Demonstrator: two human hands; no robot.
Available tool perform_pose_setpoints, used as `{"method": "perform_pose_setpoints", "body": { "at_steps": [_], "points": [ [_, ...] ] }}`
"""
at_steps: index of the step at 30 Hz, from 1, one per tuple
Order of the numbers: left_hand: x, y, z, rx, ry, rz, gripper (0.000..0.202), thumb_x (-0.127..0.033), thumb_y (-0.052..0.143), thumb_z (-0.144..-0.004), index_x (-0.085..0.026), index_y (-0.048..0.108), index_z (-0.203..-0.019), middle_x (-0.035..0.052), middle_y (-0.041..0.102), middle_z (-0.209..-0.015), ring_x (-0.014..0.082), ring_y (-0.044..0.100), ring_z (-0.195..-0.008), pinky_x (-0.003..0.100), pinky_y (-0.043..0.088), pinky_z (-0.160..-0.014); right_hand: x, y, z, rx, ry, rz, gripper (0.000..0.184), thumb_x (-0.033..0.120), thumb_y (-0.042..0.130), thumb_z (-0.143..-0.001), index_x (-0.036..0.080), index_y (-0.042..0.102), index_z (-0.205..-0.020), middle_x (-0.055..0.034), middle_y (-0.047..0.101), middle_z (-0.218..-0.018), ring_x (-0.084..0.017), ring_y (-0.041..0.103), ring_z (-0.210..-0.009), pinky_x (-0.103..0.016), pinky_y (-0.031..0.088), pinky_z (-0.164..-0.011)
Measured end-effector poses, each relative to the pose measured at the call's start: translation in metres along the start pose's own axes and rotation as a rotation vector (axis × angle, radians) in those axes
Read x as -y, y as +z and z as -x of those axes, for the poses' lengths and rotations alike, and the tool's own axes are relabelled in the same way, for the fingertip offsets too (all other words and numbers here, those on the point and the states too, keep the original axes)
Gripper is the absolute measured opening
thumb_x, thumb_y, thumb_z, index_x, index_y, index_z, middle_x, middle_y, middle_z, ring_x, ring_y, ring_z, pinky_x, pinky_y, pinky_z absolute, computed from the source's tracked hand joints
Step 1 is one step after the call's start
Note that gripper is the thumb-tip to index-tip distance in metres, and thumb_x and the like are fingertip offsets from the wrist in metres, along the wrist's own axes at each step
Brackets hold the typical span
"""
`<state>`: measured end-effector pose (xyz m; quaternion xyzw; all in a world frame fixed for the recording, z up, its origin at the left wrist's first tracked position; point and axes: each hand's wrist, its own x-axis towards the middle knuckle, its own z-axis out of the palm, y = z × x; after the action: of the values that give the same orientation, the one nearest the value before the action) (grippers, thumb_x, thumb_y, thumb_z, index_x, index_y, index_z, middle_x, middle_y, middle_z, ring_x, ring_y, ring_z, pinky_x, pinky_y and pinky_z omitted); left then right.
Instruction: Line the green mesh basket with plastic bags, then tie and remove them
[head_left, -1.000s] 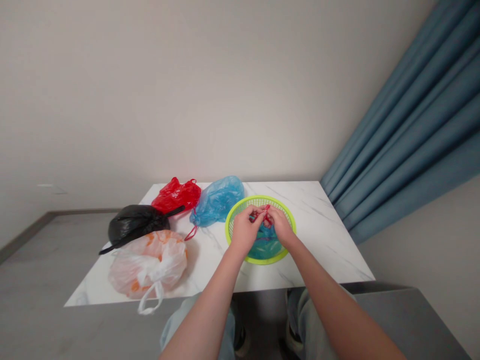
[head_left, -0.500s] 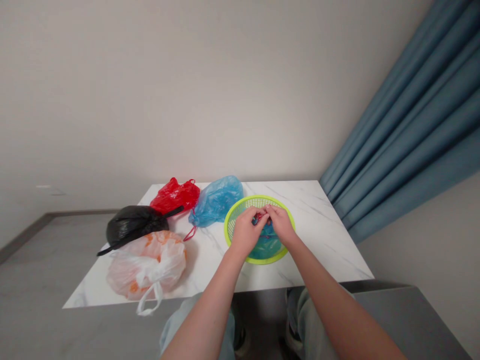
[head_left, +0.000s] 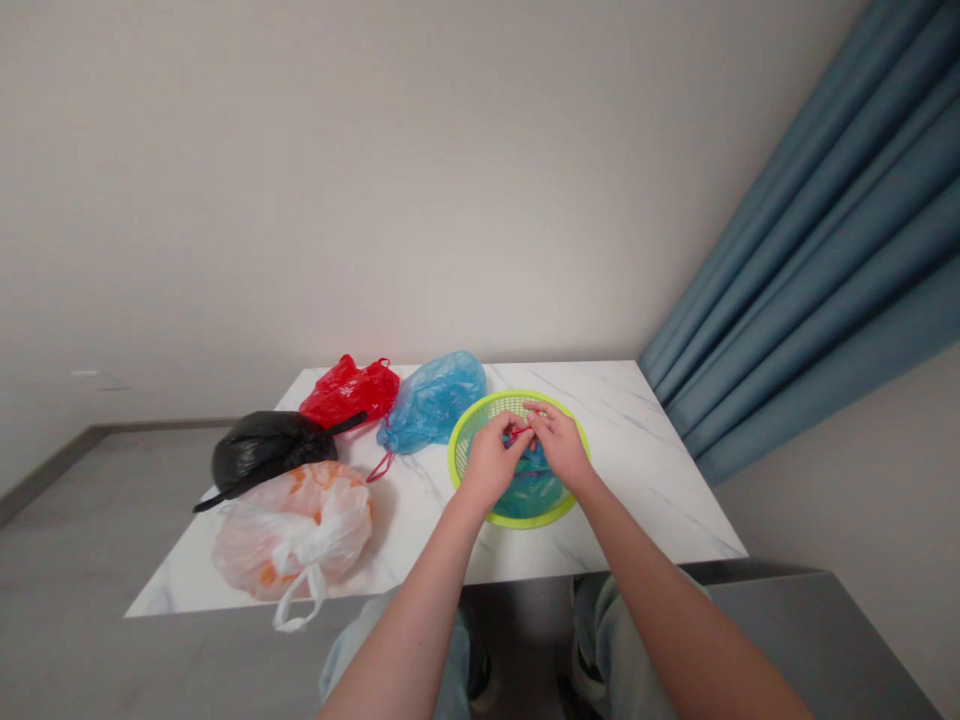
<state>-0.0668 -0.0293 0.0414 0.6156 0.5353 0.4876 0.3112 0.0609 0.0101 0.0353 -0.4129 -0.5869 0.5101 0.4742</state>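
Observation:
A lime-green plastic basket [head_left: 471,432] sits on the white marble table [head_left: 645,470], and a blue plastic bag [head_left: 534,490] lies inside it. Both my hands are over the basket, fingers pinched on the bag's red drawstring [head_left: 520,431]. My left hand [head_left: 491,464] grips the string from the left. My right hand [head_left: 559,446] pinches it from the right, fingertips almost touching the left hand's. The hands hide most of the bag's top.
To the left on the table lie a second blue bag [head_left: 435,400], a red bag [head_left: 349,392], a black bag [head_left: 266,448] and a white-and-orange bag [head_left: 296,530] near the front edge. A blue curtain [head_left: 817,260] hangs at the right. My knees show below the table.
My hands stay over the basket; the fingers have shifted slightly on the red drawstring, and the right hand's fingertips have risen a little. The bags on the table have not moved.

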Motion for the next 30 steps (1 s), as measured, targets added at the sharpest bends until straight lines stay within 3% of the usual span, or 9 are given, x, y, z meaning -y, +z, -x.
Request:
{"method": "perform_pose_setpoints", "body": {
  "at_steps": [10, 16, 19, 23, 27, 30],
  "points": [
    [-0.004, -0.003, 0.003, 0.013, 0.058, -0.211, 0.012, -0.026, 0.056, -0.089, -0.022, 0.054, -0.078, -0.0017, 0.061, -0.072, 0.0146, 0.056, -0.067, 0.026, 0.039, -0.066, -0.004, 0.002, 0.002, -0.039, 0.015, 0.055, 0.029, 0.044, 0.051, -0.090, 0.023, 0.053, -0.109, 0.0070, 0.051, -0.050, -0.015, 0.050, -0.045, -0.026, 0.040, -0.047],
    [-0.007, -0.005, 0.005, -0.032, 0.076, -0.279, 0.009, -0.019, 0.051, -0.089, -0.023, 0.058, -0.085, -0.0011, 0.064, -0.074, 0.0154, 0.058, -0.067, 0.026, 0.039, -0.066, -0.007, 0.008, 0.005, -0.045, 0.018, -0.058, 0.021, 0.035, 0.044, -0.090, 0.026, 0.044, -0.108, 0.0085, 0.052, -0.059, -0.014, 0.049, -0.049, -0.026, 0.042, -0.052],
    [-0.005, -0.007, 0.003, -0.091, 0.054, -0.286, 0.011, -0.020, 0.052, -0.089, -0.023, 0.062, -0.089, 0.0016, 0.068, -0.079, 0.0175, 0.061, -0.070, 0.028, 0.042, -0.068, -0.009, 0.007, 0.005, 0.004, -0.019, -0.031, 0.015, 0.023, 0.047, -0.081, 0.026, 0.044, -0.096, 0.0075, 0.055, -0.064, -0.015, 0.054, -0.060, -0.027, 0.045, -0.062],
    [0.001, -0.010, 0.000, -0.160, 0.006, -0.291, 0.014, -0.022, 0.054, -0.087, -0.021, 0.069, -0.089, 0.0068, 0.072, -0.088, 0.0210, 0.065, -0.077, 0.032, 0.046, -0.073, -0.009, 0.002, 0.005, 0.087, -0.210, 0.276, 0.012, 0.012, 0.048, -0.073, 0.023, 0.051, -0.071, 0.0019, 0.057, -0.071, -0.017, 0.056, -0.073, -0.030, 0.045, -0.073],
    [0.008, -0.011, -0.004, -0.128, -0.077, -0.156, 0.015, -0.025, 0.058, -0.083, -0.020, 0.072, -0.079, 0.0060, 0.072, -0.079, 0.0196, 0.063, -0.071, 0.031, 0.046, -0.070, -0.005, -0.002, 0.005, 0.105, -0.373, 0.448, 0.026, 0.006, 0.046, -0.076, 0.022, 0.064, -0.067, -0.0029, 0.064, -0.080, -0.020, 0.058, -0.086, -0.035, 0.045, -0.085],
    [0.013, -0.012, -0.006, -0.005, -0.298, 0.201, 0.018, -0.032, 0.063, -0.079, -0.018, 0.071, -0.072, 0.0020, 0.063, -0.060, 0.0147, 0.056, -0.054, 0.026, 0.042, -0.055, -0.001, -0.004, 0.006, 0.046, -0.424, 0.502, 0.029, 0.006, 0.047, -0.079, 0.023, 0.069, -0.072, -0.0045, 0.067, -0.085, -0.021, 0.059, -0.090, -0.038, 0.045, -0.087]
  ]
}}
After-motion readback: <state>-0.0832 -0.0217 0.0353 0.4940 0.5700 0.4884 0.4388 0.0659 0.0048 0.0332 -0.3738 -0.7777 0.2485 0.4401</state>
